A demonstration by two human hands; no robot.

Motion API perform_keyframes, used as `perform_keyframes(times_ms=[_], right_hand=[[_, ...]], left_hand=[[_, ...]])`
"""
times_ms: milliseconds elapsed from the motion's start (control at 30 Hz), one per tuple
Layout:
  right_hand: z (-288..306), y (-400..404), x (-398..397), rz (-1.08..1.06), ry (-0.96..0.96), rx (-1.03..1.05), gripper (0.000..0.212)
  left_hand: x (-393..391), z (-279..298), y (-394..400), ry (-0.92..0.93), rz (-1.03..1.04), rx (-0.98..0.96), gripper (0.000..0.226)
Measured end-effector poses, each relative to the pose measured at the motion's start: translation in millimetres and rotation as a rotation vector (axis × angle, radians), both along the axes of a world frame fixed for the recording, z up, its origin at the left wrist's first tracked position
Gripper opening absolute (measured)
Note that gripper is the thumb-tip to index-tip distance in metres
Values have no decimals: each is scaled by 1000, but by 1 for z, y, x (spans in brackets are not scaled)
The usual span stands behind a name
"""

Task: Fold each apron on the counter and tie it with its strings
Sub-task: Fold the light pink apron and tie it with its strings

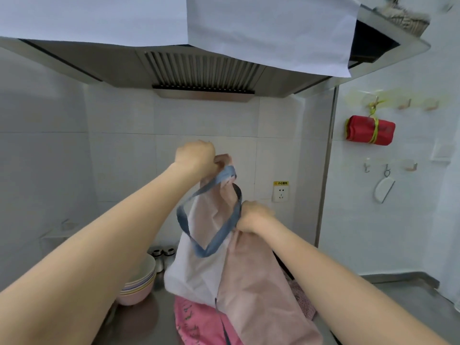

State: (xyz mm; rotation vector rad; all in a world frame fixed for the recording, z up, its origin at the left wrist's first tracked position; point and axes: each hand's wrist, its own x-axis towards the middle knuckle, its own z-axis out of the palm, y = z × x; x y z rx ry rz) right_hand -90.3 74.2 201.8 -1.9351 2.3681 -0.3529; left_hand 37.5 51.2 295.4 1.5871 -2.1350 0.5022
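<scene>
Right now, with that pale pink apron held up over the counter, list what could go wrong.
1. The pale pink apron hangs from both hands by its top corners, left hand high, right hand lower; its hem trails onto the bright pink apron and could drag it along.
2. The blue neck strap dangles in a loose loop and may tangle into the fold.
3. The stacked bowls stand close by the hanging cloth; a swing might knock them.

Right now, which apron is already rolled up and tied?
The red apron hanging from a wall hook, bound with a yellow-green string. The pale pink apron is held up unfolded by both hands, and the bright pink one lies loose on the counter.
</scene>
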Motion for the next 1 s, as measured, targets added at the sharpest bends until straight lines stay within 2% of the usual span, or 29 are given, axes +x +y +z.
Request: perform_keyframes(times_ms=[200, 267, 367, 433, 500, 600, 667, 800, 900, 967, 1000], right_hand=[[31, -4, -16, -59, -203, -156, 27], [36, -8, -9, -32, -173, -153, 31], [32, -13, 0, -33, -91, -151, 32], [31, -17, -4, -51, -112, -91, 28], [32, -16, -15, -90, -122, -44, 26], [33, -17, -28, -104, -108, -123, 24], [35, -19, -27, -99, -93, -235, 23], [44, -27, -16, 29, -39, -471, 25], [55, -30, -19, 89, 100, -438, 22], [63, -33, -37, 48, 93, -358, 25], [67, -32, -47, 33, 78, -323, 27]], left_hand=[[33, 3, -7, 255, 25, 32, 49], [28, 8, -2, 328, -27, 68, 50], [18, 17, 9, 456, -222, 212, 45], [17, 18, 18, 382, -302, 308, 39], [17, 11, 26, 184, -269, 397, 39], [17, -1, 30, -63, -199, 601, 35], [11, -15, 29, -133, -206, 765, 36], [-33, -62, 26, 22, -407, 1027, 34], [-50, -82, 24, 175, -665, 1319, 20], [-35, -81, 11, 227, -813, 1461, 41], [-26, -79, 3, 297, -833, 1410, 47]])
